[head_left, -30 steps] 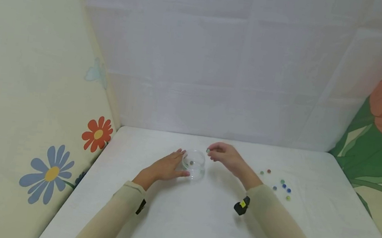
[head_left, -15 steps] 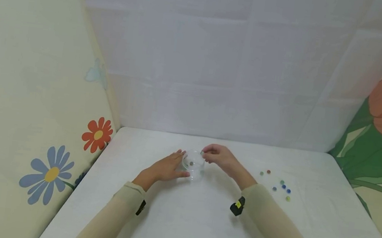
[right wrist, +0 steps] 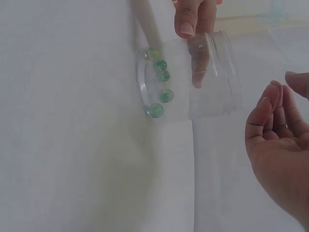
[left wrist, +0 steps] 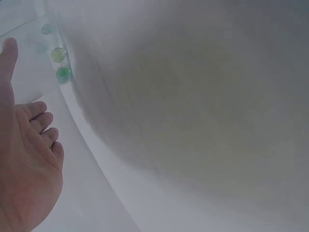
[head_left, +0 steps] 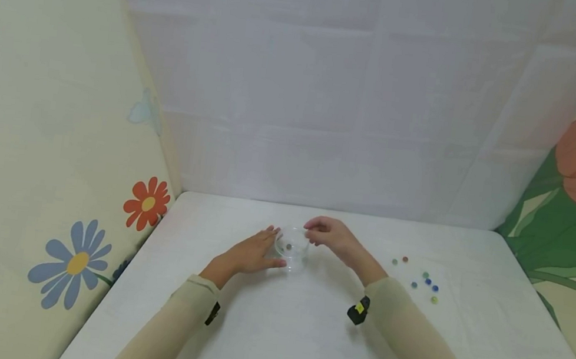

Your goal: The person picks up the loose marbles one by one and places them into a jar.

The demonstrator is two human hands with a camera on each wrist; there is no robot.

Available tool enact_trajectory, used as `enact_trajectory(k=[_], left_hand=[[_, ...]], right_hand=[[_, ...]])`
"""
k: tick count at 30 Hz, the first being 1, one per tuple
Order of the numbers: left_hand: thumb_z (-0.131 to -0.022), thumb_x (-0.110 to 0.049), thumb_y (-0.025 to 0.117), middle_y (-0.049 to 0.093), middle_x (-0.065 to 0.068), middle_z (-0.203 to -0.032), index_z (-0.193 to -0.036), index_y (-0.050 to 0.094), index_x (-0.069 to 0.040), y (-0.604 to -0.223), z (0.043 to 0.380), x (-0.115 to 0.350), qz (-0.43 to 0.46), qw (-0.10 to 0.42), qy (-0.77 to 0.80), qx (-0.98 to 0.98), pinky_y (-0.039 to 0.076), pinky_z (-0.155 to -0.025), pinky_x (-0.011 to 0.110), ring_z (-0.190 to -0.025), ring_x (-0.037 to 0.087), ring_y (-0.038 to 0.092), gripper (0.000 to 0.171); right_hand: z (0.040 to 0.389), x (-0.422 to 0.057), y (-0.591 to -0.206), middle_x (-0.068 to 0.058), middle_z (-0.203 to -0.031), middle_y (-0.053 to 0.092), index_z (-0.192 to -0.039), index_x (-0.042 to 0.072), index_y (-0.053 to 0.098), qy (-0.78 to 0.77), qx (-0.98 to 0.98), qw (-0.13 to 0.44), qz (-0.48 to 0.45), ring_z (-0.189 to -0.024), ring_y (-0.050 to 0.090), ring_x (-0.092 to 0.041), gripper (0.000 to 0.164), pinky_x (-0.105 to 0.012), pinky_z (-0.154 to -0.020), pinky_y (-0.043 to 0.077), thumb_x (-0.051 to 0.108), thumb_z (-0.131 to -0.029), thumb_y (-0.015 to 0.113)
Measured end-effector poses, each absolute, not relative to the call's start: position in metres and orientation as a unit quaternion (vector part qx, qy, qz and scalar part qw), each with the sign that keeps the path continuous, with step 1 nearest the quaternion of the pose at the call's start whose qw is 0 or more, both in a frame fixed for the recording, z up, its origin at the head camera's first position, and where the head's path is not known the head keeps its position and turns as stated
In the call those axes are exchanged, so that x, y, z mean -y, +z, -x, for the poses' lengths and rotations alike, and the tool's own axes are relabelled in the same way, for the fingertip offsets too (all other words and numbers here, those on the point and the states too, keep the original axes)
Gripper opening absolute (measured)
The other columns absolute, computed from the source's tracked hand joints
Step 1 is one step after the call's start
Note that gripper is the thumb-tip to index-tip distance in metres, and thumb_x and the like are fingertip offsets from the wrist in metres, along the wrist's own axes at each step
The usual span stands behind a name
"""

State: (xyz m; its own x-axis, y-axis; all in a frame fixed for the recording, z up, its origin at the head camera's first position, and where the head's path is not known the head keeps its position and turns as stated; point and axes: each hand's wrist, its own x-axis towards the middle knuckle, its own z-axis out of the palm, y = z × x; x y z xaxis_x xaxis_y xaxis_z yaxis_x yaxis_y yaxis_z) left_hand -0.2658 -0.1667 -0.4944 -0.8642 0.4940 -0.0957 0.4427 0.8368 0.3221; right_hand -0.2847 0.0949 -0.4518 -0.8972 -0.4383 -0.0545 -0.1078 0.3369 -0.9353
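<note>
A clear jar (head_left: 297, 264) stands upright on the table with several green and yellow-green marbles (right wrist: 164, 76) at its bottom. My left hand (head_left: 253, 251) holds the jar from the left, thumb on the near side and fingers on the far side. At the right of the jar's rim is my right hand (head_left: 333, 237). In the right wrist view its thumb stands apart from the bent fingers (right wrist: 260, 116), and no marble shows between them. The left wrist view catches only part of the jar (left wrist: 29, 67), beside the left thumb and palm.
To the right on the white table (head_left: 312, 342) lie several loose marbles, among them a reddish one (head_left: 405, 259), a blue one (head_left: 435, 288) and a yellow-green one (head_left: 434, 300). A white cloth backdrop (head_left: 327, 119) rises behind the table, with flower-printed walls at both sides.
My right hand has moved left to the jar's rim. The marble seen at its fingertips earlier is gone from them now. The left hand and jar have stayed in place.
</note>
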Motion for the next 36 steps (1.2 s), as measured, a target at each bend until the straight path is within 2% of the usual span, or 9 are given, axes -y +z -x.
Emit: enact_trajectory(k=[5, 9, 18, 21, 25, 30, 36], left_hand=[[-0.094, -0.071, 0.052, 0.017, 0.015, -0.168, -0.162, 0.019, -0.006, -0.495, 0.266, 0.166, -0.243, 0.088, 0.146, -0.955, 0.020, -0.125, 0.047, -0.156, 0.029, 0.013, 0.100], [-0.094, -0.071, 0.052, 0.017, 0.014, -0.168, -0.162, 0.019, -0.007, -0.495, 0.266, 0.166, -0.239, 0.088, 0.145, -0.956, 0.020, -0.125, 0.048, -0.156, 0.029, 0.013, 0.100], [-0.095, -0.066, 0.055, 0.016, 0.014, -0.169, -0.162, 0.019, -0.007, -0.494, 0.266, 0.165, -0.232, 0.091, 0.146, -0.957, 0.019, -0.126, 0.048, -0.156, 0.029, 0.013, 0.097], [-0.095, -0.066, 0.055, 0.017, 0.015, -0.168, -0.162, 0.019, -0.006, -0.494, 0.266, 0.165, -0.234, 0.090, 0.147, -0.957, 0.019, -0.125, 0.048, -0.156, 0.030, 0.013, 0.097], [-0.095, -0.067, 0.055, 0.016, 0.015, -0.168, -0.162, 0.018, -0.006, -0.494, 0.266, 0.165, -0.236, 0.093, 0.150, -0.956, 0.019, -0.125, 0.048, -0.156, 0.030, 0.013, 0.098], [-0.095, -0.067, 0.054, 0.017, 0.015, -0.168, -0.162, 0.018, -0.006, -0.494, 0.266, 0.165, -0.239, 0.090, 0.149, -0.955, 0.019, -0.125, 0.048, -0.156, 0.030, 0.013, 0.098], [-0.095, -0.067, 0.054, 0.018, 0.016, -0.168, -0.162, 0.020, -0.004, -0.494, 0.265, 0.165, -0.244, 0.086, 0.155, -0.953, 0.020, -0.125, 0.049, -0.156, 0.031, 0.014, 0.098]], right_hand=[[0.284, -0.101, -0.447, -0.011, -0.113, 0.069, -0.129, 0.005, 0.062, -0.542, -0.806, 0.147, 0.188, -0.101, 0.063, -0.027, 0.033, -0.059, -0.102, 0.048, 0.023, -0.100, 0.065], [0.283, -0.108, -0.443, -0.016, -0.115, 0.068, -0.132, 0.004, 0.060, -0.543, -0.802, 0.140, 0.204, -0.105, 0.063, -0.032, 0.037, -0.059, -0.101, 0.048, 0.022, -0.101, 0.065], [0.278, -0.122, -0.435, -0.022, -0.118, 0.066, -0.132, 0.007, 0.061, -0.551, -0.793, 0.143, 0.217, -0.105, 0.064, -0.028, 0.037, -0.061, -0.104, 0.046, 0.022, -0.099, 0.068], [0.277, -0.127, -0.434, -0.022, -0.121, 0.066, -0.131, 0.010, 0.062, -0.541, -0.801, 0.141, 0.213, -0.106, 0.064, -0.025, 0.036, -0.055, -0.104, 0.049, 0.022, -0.098, 0.069], [0.275, -0.135, -0.432, -0.016, -0.118, 0.068, -0.131, 0.012, 0.063, -0.522, -0.815, 0.130, 0.213, -0.107, 0.065, -0.022, 0.037, -0.044, -0.100, 0.052, 0.025, -0.097, 0.070], [0.271, -0.148, -0.431, -0.006, -0.113, 0.069, -0.132, 0.013, 0.063, -0.499, -0.830, 0.116, 0.219, -0.108, 0.064, -0.022, 0.038, -0.042, -0.098, 0.054, 0.026, -0.097, 0.070], [0.266, -0.168, -0.430, -0.010, -0.115, 0.068, -0.135, 0.014, 0.062, -0.498, -0.831, 0.114, 0.221, -0.107, 0.063, -0.023, 0.040, -0.040, -0.096, 0.052, 0.021, -0.097, 0.071]])
